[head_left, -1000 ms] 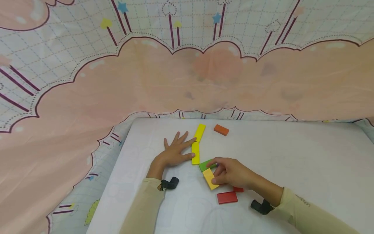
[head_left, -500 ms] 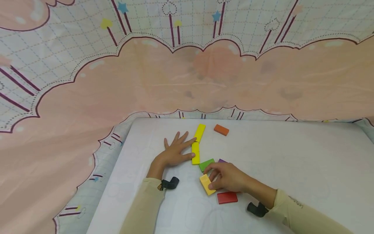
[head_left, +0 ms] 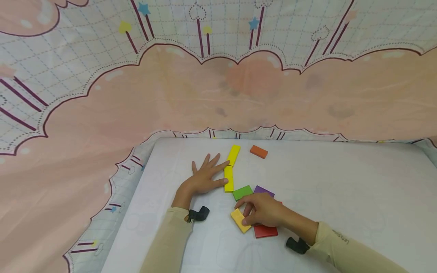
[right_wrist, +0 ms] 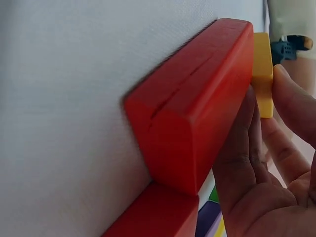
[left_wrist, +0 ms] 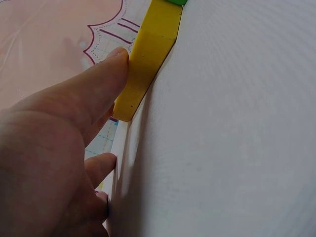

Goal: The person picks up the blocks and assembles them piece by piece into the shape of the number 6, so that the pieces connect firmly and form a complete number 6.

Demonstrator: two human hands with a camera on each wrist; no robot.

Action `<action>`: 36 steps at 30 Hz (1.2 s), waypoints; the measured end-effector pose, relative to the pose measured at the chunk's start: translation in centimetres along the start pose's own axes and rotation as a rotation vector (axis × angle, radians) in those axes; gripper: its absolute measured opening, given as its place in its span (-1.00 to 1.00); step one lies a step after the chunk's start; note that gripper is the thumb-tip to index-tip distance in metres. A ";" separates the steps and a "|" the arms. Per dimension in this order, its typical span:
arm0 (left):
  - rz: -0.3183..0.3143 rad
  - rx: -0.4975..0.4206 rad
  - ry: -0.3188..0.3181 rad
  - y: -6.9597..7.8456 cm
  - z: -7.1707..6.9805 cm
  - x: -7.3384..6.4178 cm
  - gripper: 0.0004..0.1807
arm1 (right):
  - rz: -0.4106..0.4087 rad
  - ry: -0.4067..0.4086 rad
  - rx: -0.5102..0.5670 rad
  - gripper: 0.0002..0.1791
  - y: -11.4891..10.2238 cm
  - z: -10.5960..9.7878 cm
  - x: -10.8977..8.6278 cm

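My left hand (head_left: 204, 179) lies spread, its thumb and index fingertips on two yellow blocks (head_left: 228, 176) set end to end. In the left wrist view the thumb rests along the side of a yellow block (left_wrist: 148, 54). Between thumb and fingers, my right hand (head_left: 266, 208) pinches an orange-yellow block (head_left: 240, 220), tilted slightly to the left. Just beyond that hand are a green block (head_left: 243, 192), touching the yellow row's near end, and a purple block (head_left: 264, 191). A red block (head_left: 266, 231) lies beneath the hand; another red block (right_wrist: 153, 212) meets it in the right wrist view.
An orange block (head_left: 258, 151) lies apart near the back of the white table (head_left: 341, 182). Behind the table's far edge hangs a patterned pink and white cloth (head_left: 191, 94). Both wrists carry small black cameras (head_left: 199, 214).
My right hand has drawn the orange-yellow block toward me and slightly left, away from the green block. The purple block has come into view. The left hand has stayed still.
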State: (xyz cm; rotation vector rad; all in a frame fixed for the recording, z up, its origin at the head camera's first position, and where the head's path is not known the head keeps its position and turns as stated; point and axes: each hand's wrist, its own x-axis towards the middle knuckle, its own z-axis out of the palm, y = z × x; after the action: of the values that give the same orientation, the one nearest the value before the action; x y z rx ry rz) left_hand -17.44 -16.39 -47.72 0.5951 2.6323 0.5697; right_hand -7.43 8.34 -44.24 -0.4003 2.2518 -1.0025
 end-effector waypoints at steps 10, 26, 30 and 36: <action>0.006 -0.008 0.013 -0.1 0.0 0.1 -0.21 | -0.092 0.008 -0.092 -0.57 -0.3 0.3 0.5; 0.022 0.002 0.008 -0.4 0.0 0.2 -0.22 | -0.084 -0.070 -0.055 -0.59 -0.3 0.4 0.6; 0.020 -0.001 0.010 -0.4 -0.1 0.1 -0.22 | -0.072 -0.117 -0.037 -0.59 -0.1 0.0 0.7; 0.018 -0.006 0.008 -0.3 -0.1 0.1 -0.22 | -0.047 -0.155 -0.053 -0.59 0.1 -0.5 0.9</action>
State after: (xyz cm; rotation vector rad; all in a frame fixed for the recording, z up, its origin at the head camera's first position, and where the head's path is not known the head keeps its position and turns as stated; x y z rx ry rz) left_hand -17.69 -16.63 -47.80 0.6158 2.6348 0.5865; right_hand -8.39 8.22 -44.47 -0.5372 2.1415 -0.9047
